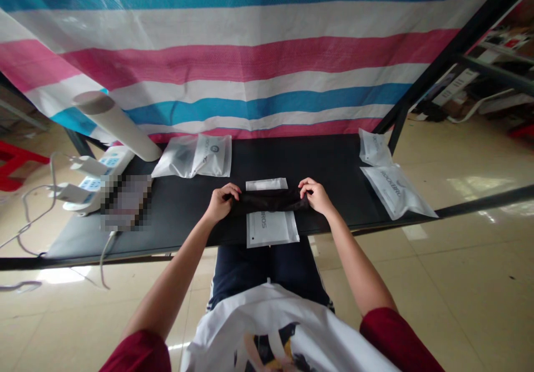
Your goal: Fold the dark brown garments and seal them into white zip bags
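Note:
A strip of folded black fabric point(269, 201) stretches sideways between my two hands. My left hand point(222, 202) pinches its left end, and my right hand point(316, 195) pinches the right end, fingers closed on both sides. Under the fabric lies a whitish plastic pouch point(273, 230) with grey lettering. The cloth hides the pouch's middle, so only its upper strip and lower part show. What kind of item the fabric is cannot be made out.
Packed pouches point(212, 155) lie at the table's back left, more pouches point(392, 188) at the right edge. A white cylinder point(120, 124), a power strip point(98, 180) with chargers and a blurred-out device point(127, 202) on a cable stand left. A striped sheet point(250, 55) hangs behind.

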Demonstrator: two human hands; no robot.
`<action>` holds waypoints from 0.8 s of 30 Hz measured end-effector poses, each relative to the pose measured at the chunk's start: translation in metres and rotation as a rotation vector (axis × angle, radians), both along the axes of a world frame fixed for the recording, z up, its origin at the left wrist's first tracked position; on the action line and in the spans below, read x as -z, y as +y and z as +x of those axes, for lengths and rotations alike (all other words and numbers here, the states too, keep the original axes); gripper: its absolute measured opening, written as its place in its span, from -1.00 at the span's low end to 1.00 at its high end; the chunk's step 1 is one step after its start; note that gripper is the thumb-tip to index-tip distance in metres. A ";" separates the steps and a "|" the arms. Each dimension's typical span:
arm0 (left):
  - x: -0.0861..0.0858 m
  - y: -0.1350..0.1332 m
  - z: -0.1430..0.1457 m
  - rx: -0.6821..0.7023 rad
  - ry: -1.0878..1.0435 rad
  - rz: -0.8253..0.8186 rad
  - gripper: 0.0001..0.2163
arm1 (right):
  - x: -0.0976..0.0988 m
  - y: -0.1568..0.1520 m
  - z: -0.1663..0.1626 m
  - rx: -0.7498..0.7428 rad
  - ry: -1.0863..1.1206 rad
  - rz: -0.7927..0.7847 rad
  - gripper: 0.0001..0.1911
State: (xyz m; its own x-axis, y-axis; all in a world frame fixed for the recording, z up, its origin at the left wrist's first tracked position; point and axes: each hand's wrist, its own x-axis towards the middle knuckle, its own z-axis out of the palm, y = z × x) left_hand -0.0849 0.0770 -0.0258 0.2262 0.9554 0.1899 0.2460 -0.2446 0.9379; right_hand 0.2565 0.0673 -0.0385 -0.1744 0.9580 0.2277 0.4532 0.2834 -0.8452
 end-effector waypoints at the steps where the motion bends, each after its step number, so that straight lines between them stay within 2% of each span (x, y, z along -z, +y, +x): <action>1: 0.000 0.000 -0.001 -0.003 0.027 0.010 -0.94 | 0.000 0.000 -0.001 0.006 -0.015 0.008 -0.73; 6: -0.004 -0.009 -0.009 -0.050 0.054 0.027 -0.81 | -0.007 -0.006 -0.002 0.019 -0.039 -0.006 -0.72; 9: -0.010 -0.019 -0.020 -0.012 0.131 0.014 -0.72 | -0.014 -0.011 -0.002 -0.017 -0.037 -0.045 -0.68; 12: -0.012 -0.029 -0.025 -0.003 0.250 0.024 -0.61 | -0.017 -0.015 -0.003 0.015 -0.088 -0.040 -0.72; 15: -0.005 -0.035 -0.020 -0.107 0.390 0.105 -0.66 | -0.013 -0.017 -0.002 0.087 -0.195 0.047 -0.85; 17: 0.001 -0.037 -0.016 -0.195 0.503 0.180 -0.69 | -0.009 -0.020 0.001 0.131 -0.273 0.101 -0.72; 19: 0.005 -0.037 -0.014 -0.240 0.618 0.220 -0.57 | -0.006 -0.022 0.004 0.170 -0.352 0.123 -0.63; 21: 0.007 -0.037 -0.014 -0.234 0.719 0.217 -0.51 | -0.004 -0.025 0.006 0.185 -0.404 0.130 -0.64; 24: 0.002 -0.035 -0.015 -0.184 0.813 0.198 -0.55 | -0.004 -0.027 0.004 0.164 -0.410 0.127 -0.74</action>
State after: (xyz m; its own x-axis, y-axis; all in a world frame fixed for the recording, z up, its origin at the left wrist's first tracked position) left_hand -0.1001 0.0423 -0.0282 0.2087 0.9566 0.2033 0.8757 -0.2753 0.3968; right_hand 0.2607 0.0404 -0.0342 -0.1227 0.9493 0.2894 0.7905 0.2697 -0.5499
